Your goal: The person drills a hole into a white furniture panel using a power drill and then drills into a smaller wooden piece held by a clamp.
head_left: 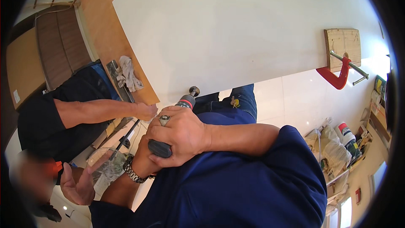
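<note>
So, the work looks under way: the white panel (pixel 236 38) lies spread out, and at its far right a red clamp (pixel 341 80) bites on a wooden block (pixel 336 44) set on top. Clamping, then, seems done at that corner. The hand tool (pixel 185 101) is up at the panel's near edge, below its left part, but whether its round metal head (pixel 194 90) touches, I can't say. No cut or finished stretch shows beside it, so how much is left can't be read from here.

Look at the line of the tool! Its long axis slants from the dark butt (pixel 160 148) at lower left to the head at upper right, pointing away from the body, toward the panel. The ringed right hand (pixel 179 131) wraps the grip, fingers curled tight; the left hand (pixel 149 156), above a metal watch (pixel 131 171), tucks in underneath, its fingers hidden, its hold impossible to tell. Over at left, a co-worker's hand (pixel 146 111) hovers near the panel's corner.
</note>
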A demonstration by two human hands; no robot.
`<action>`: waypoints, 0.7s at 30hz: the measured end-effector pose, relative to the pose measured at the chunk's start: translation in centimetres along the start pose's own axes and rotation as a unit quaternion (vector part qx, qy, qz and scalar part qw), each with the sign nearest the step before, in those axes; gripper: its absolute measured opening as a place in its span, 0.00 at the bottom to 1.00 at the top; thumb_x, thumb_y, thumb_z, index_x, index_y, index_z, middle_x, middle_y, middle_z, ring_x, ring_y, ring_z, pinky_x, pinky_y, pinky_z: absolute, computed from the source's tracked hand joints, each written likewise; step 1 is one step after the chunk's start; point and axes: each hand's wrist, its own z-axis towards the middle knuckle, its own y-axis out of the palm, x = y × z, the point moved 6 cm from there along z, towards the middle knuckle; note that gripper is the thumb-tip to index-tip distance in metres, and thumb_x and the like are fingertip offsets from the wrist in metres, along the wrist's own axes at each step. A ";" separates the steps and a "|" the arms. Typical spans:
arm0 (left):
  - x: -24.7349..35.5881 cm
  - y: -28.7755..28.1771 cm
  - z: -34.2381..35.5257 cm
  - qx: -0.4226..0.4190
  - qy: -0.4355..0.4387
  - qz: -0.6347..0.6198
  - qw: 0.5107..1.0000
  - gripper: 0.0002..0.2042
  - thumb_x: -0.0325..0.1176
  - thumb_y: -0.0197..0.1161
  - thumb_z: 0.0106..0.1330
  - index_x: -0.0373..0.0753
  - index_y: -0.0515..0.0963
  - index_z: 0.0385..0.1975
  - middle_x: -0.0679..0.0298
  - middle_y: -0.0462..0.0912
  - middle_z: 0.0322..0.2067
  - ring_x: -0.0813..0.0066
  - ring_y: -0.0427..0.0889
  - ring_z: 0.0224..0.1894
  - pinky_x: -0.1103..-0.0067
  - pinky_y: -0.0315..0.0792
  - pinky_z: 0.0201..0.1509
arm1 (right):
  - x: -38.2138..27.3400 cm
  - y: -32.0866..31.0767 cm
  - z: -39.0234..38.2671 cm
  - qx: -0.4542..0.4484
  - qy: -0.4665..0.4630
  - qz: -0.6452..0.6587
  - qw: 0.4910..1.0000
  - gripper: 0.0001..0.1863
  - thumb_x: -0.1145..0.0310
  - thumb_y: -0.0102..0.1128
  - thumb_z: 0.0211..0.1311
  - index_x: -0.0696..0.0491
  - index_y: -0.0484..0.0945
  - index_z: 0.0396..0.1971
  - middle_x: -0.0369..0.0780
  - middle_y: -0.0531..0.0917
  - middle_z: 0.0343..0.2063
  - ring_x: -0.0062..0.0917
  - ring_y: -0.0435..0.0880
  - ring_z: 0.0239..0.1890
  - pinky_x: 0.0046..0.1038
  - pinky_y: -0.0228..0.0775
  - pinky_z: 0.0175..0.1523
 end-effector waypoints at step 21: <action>1.6 0.2 0.3 0.044 0.054 0.075 0.995 0.27 0.37 0.68 0.54 0.36 0.65 0.51 0.52 0.77 0.45 0.56 0.80 0.48 0.69 0.74 0.49 | 0.1 -0.2 -0.1 -0.002 0.001 0.005 1.000 0.17 0.59 0.68 0.38 0.52 0.77 0.28 0.38 0.79 0.23 0.35 0.80 0.24 0.34 0.72 0.35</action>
